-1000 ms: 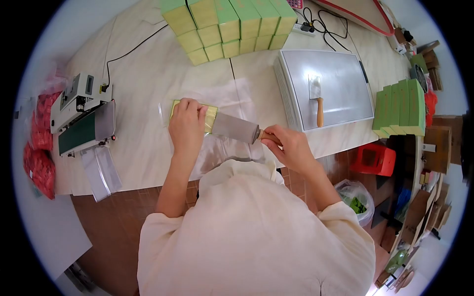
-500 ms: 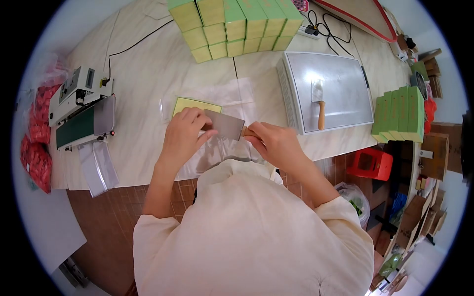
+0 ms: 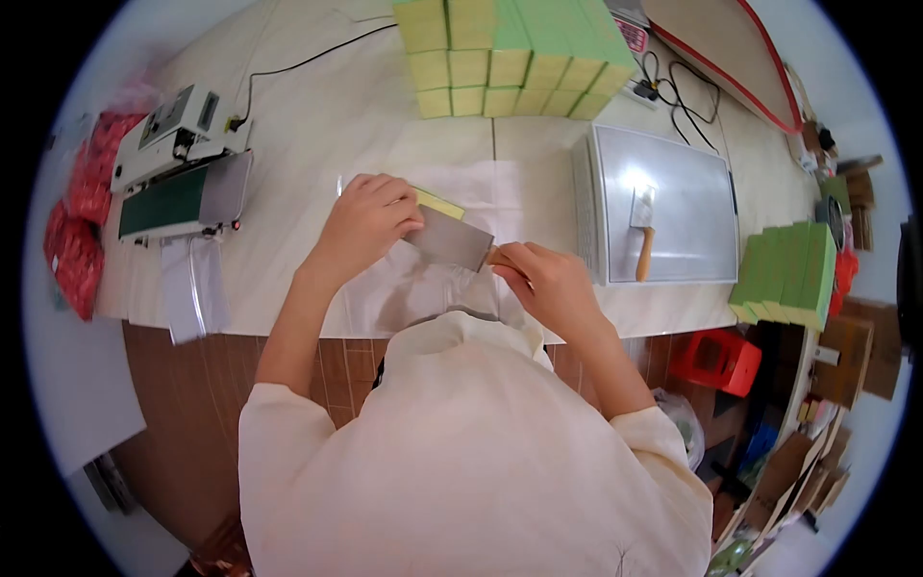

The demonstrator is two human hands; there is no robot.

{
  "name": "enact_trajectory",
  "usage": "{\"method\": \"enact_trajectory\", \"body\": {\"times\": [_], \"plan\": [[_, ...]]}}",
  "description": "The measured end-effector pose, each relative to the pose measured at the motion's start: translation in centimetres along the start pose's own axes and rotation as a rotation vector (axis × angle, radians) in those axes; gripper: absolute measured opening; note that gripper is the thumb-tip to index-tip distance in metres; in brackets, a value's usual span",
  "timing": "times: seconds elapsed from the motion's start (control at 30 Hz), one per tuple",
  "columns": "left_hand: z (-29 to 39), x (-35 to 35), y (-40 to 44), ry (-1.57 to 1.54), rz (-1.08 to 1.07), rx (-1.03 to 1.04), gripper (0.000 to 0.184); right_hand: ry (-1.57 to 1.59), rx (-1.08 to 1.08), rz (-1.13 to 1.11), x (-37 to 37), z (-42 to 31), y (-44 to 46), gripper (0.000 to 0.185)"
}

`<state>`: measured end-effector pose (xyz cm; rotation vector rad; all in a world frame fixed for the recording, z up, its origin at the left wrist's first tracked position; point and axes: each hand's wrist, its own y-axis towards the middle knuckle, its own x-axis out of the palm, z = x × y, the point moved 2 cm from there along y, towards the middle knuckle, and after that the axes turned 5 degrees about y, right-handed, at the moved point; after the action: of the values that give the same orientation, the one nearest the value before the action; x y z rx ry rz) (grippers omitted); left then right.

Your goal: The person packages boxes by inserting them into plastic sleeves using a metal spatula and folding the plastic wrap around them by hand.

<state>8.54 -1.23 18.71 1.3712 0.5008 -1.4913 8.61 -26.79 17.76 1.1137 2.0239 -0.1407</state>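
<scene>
In my right hand (image 3: 548,284) is the wooden handle of a scraper (image 3: 447,238) with a broad, flat metal blade; the fingers are closed round it. The blade points left, toward my left hand (image 3: 370,226). Behind the blade shows a strip of a yellow box (image 3: 437,202) with green edges. My left hand's fingers are curled over the box's left end, by the blade tip; the hand hides most of that end. Beneath both hands a clear plastic sheet (image 3: 481,183) covers part of the table.
A metal-topped plate (image 3: 673,192) at right carries a second wooden-handled scraper (image 3: 645,250). Stacked green-yellow boxes (image 3: 510,72) stand at the back, more green boxes (image 3: 784,274) at far right. A sealing machine (image 3: 183,173) with a cord is at left.
The view has shifted, with the table's things appearing further right. The yellow box, fully outlined on its top edge before, now shows only as a strip behind the scraper blade.
</scene>
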Motion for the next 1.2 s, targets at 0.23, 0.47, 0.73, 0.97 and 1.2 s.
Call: {"method": "enact_trajectory", "body": {"times": [0.23, 0.47, 0.73, 0.97, 1.2], "plan": [[0.2, -0.2, 0.4, -0.016, -0.012, -0.023, 0.011, -0.001, -0.023, -0.008, -1.3, -0.5, -0.5, 0.012], [-0.9, 1.7, 0.2, -0.014, -0.036, -0.109, 0.01, -0.016, 0.194, -0.046, -4.0, -0.4, -3.3, 0.018], [-1.3, 3.1, 0.6, 0.179, -0.063, -0.08, 0.007, 0.111, 0.171, -0.012, -1.3, -1.3, -2.4, 0.017], [-1.3, 2.7, 0.2, 0.15, 0.091, 0.002, 0.003, 0.007, 0.123, 0.018, -0.1, -0.6, -1.2, 0.013], [-0.9, 2.1, 0.5, 0.188, 0.058, -0.05, 0.015, -0.024, 0.158, 0.028, -0.5, -0.1, -0.1, 0.012]]}}
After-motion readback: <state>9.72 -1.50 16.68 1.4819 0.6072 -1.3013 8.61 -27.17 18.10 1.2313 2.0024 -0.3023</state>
